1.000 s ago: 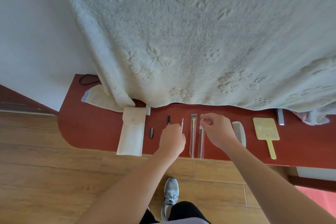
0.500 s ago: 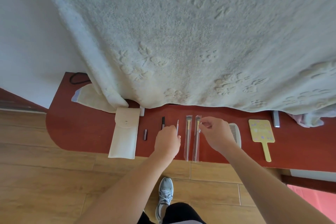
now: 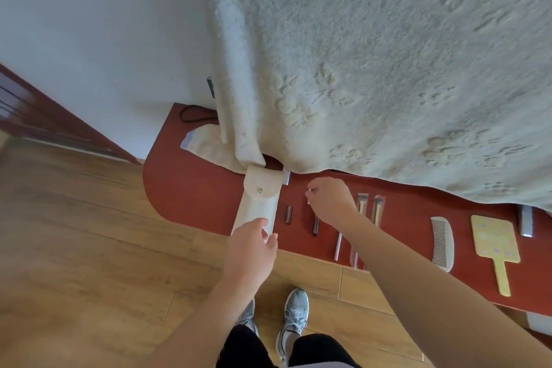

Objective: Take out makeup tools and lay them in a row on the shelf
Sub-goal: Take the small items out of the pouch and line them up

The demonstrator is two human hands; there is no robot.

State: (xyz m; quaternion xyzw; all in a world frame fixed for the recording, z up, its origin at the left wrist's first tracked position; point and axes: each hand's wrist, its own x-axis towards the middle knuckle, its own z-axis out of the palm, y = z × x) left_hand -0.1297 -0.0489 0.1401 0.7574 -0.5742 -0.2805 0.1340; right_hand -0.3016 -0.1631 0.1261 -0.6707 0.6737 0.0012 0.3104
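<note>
**Left hand at the pouch's front end, pouch lying front to back**

Left hand [image 3: 254, 243] hovers at the front edge of the shelf [image 3: 194, 197], its fingers loosely spread and its thumb set apart. It is over the near end of the cream pouch [image 3: 259, 203]; I cannot tell whether it touches. The pouch lies near the shelf's rounded left corner. Its long axis runs from the front edge back to the hanging fleece blanket [image 3: 388, 69], with the snap flap at the far end. So the pouch stretches straight away from this hand, and the opening is at the end farthest from it.

The right hand [image 3: 328, 202] is curled just to the right of the pouch, near the back edge, and pinches a small pale item [image 3: 309, 190] too small to identify. Of the two it is nearer to the flap.

To the right of the pouch, parallel to it, lie:
- two dark tubes [image 3: 288, 214]
- a thin stick [image 3: 338, 245]
- two sleeved brushes [image 3: 362, 207]
- a comb [image 3: 442, 243]
- a yellow hand mirror [image 3: 494, 243]

The next move is probably to steady the near end and work the flap.
</note>
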